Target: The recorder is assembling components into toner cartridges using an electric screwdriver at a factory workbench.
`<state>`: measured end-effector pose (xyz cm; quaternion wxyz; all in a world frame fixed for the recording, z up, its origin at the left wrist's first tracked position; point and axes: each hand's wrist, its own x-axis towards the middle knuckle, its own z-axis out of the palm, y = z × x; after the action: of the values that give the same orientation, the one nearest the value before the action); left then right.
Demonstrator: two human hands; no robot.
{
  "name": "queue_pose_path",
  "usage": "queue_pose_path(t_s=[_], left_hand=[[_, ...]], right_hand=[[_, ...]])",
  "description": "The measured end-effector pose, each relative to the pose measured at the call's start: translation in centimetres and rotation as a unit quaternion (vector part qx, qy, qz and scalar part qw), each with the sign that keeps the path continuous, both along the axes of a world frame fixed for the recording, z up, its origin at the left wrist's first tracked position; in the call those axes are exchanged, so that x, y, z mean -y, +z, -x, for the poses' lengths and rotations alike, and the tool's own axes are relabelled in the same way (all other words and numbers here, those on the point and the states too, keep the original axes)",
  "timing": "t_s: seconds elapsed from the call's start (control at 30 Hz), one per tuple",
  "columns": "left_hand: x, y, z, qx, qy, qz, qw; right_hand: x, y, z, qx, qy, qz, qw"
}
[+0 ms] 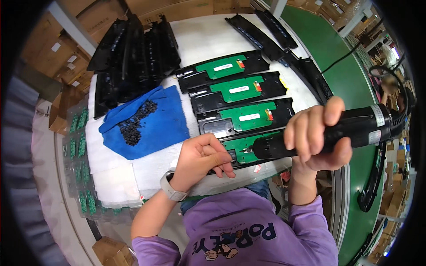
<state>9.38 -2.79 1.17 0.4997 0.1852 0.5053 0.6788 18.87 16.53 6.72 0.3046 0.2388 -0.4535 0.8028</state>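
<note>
My right hand (313, 135) is wrapped round a black electric screwdriver (361, 127), held nearly level with its bit pointing left. The bit's tip is over the nearest green circuit board (235, 144), which lies in a black plastic housing. Beside the tip, my left hand (205, 156) has its fingers curled and the thumb against them; whatever they pinch, if anything, is hidden. Beyond my hands, more black housings with green circuit boards (248, 117) lie in a row. To the left, small dark screws (131, 132) are heaped on a blue cloth (171, 117).
Black plastic housings (137, 53) are piled at the far left of the white-covered table (195, 35). Several more housings (253, 35) lie at the far right. A green surface (310, 31) runs along the right side. Clear trays of green boards (80, 155) stand at the left.
</note>
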Motion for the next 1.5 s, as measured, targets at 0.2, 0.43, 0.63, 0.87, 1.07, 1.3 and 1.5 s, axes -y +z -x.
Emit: queue_pose_path(t_s=[0.2,0.43,0.63,0.87,1.07,1.3,1.5], left_hand=[[0.4,-0.6,0.0,0.000,0.040,-0.023,0.999],[0.3,-0.6,0.0,-0.031,0.028,-0.014,0.999],[0.3,-0.6,0.1,-0.024,0.043,-0.019,0.999],[0.4,-0.6,-0.2,-0.038,0.006,0.003,0.999],[0.4,0.4,-0.3,-0.097,0.000,-0.003,0.995],[3.4,1.0,7.3,-0.745,0.257,0.325,0.523],[4.5,-1.2,9.2,-0.730,0.226,0.399,0.507]], right_hand=[[0.9,-0.1,1.1,-0.038,0.006,0.086,0.996],[2.0,0.1,1.3,-0.028,-0.015,0.058,0.998],[2.2,0.1,1.2,-0.027,-0.013,0.058,0.998],[2.0,0.0,1.1,-0.008,0.010,0.049,0.999],[1.3,-0.2,1.0,0.014,0.053,0.105,0.993],[-2.2,0.5,-2.4,0.150,-0.091,-0.094,0.980],[-2.2,-0.7,-3.4,0.154,-0.131,-0.022,0.979]])
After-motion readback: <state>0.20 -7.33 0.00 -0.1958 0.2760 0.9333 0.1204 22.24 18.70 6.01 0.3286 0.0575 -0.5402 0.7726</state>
